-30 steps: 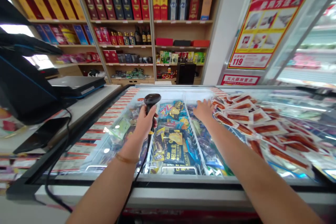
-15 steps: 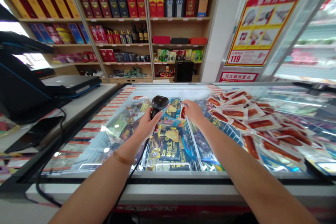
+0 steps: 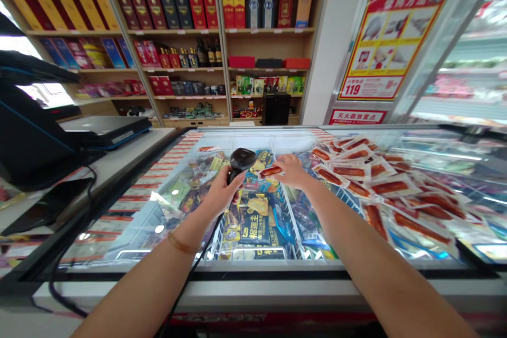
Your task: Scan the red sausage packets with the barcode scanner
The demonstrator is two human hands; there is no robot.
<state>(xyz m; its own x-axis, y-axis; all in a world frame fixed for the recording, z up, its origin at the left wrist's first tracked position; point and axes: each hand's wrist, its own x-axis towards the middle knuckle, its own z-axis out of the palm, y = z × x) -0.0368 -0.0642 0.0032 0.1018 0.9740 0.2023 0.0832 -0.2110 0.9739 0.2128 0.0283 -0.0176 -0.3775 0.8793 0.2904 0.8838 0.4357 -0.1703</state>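
My left hand (image 3: 225, 188) is closed around the handle of a black barcode scanner (image 3: 242, 158), its head pointing away from me. From its grip a black cable runs down along my forearm. My right hand (image 3: 291, 170) pinches the end of a packaged sausage (image 3: 271, 171), reddish-brown in clear and white plastic. The sausage lies nearly level, just right of the scanner's head. Both hands are over the glass top of a chest freezer (image 3: 237, 286). To the right, a spread pile of similar packaged sausages (image 3: 356, 170) lies on the glass.
Beneath the glass, wire baskets hold bagged frozen goods (image 3: 253, 222). A lone packaged sausage (image 3: 208, 148) lies at the far left of the glass. On the left counter stand a scale (image 3: 106, 129) and a dark terminal (image 3: 31, 127). Shelves of boxes (image 3: 170, 10) line the back wall.
The sausage in my right hand has turned from upright to nearly level, its free end now toward the scanner. My left hand and the scanner have hardly moved.
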